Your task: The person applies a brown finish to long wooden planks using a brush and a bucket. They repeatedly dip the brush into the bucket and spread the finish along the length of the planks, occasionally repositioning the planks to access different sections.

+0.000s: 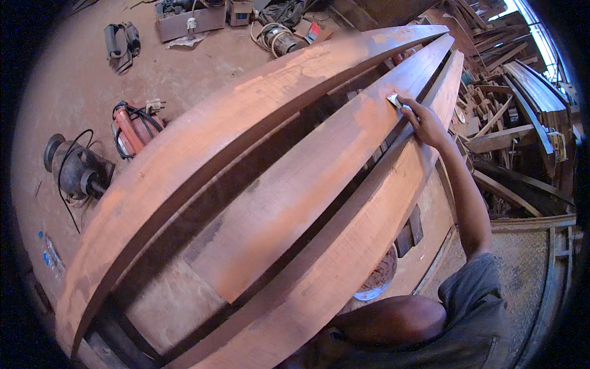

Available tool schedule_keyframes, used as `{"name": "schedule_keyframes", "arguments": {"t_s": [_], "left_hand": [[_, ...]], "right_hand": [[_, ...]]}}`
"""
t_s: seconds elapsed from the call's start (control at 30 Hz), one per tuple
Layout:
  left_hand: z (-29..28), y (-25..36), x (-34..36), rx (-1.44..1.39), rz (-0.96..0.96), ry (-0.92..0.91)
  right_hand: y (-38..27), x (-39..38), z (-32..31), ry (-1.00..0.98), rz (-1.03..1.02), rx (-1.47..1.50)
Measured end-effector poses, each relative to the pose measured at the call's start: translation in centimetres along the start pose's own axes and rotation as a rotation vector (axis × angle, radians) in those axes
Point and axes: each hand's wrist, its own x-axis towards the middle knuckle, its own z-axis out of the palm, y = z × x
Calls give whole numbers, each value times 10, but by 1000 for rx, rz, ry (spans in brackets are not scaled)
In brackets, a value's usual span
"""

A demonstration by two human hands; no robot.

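Note:
My right hand (425,123) reaches far forward over three long wooden boards. Its fingers are closed on a small, pale putty scraper (394,99), whose edge rests against the middle board (319,166) near its far end. Orange-brown smears of filler cover parts of that flat board. To its left lies a curved board (203,132); another curved board (344,252) runs along its right, nearer to me. Beside my bent knee stands a bowl (376,283) with brown paste inside, partly hidden by the near board. My left hand is out of sight.
On the floor to the left are a red power tool (130,129) with a coiled cord and a dark motor-like machine (77,169). A box of tools (190,24) stands at the back. Scrap wood (498,123) is heaped at right, above a metal-framed panel (516,264).

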Motion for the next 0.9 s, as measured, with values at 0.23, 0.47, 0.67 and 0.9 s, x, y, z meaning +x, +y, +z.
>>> {"name": "schedule_keyframes", "arguments": {"t_s": [0.23, 0.47, 0.67, 0.9], "left_hand": [[0, -6, -3, 163, 116, 107], [4, -11, -4, 218, 252, 164], [5, -49, -30, 185, 158, 121], [3, -16, -5, 61, 153, 50]], "right_hand": [[13, -8, -44, -260, -87, -164], [-10, 59, -52, -392, 238, 20], [-38, 43, -59, -647, 196, -158], [-34, 59, -50, -441, 139, -195]]}}
